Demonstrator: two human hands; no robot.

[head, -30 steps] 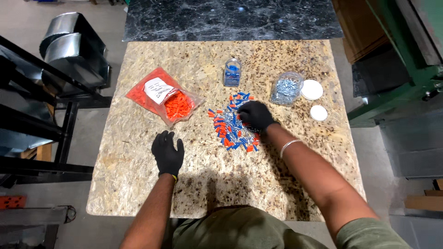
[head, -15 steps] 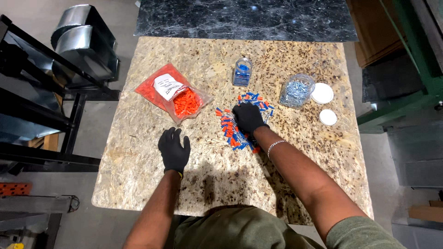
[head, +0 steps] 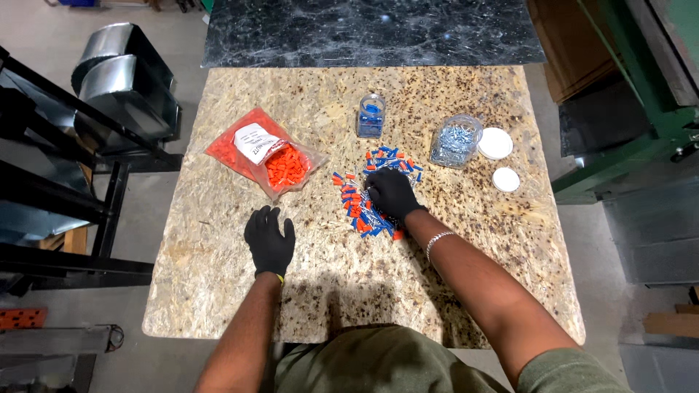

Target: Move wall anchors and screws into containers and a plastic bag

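Right hand (head: 392, 195), gloved, fingers curled into pile of orange and blue connectors (head: 368, 200) beneath it; pinch itself hidden. Left hand (head: 269, 241) flat, fingers spread, on granite table (head: 218, 284), well left of pile. Blue-filled jar (head: 370, 116) beyond; orange bag (head: 266, 153) far-left.

A clear bag of orange caps (head: 271, 154) lies left; two white lids (head: 496, 143) sit right.

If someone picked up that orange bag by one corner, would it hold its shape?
Probably not. The orange bag looks like thin, wrinkled plastic, so it would likely sag. Its loose orange pieces are bunched at one end and would probably slide. It seems light, lying flat on the table.
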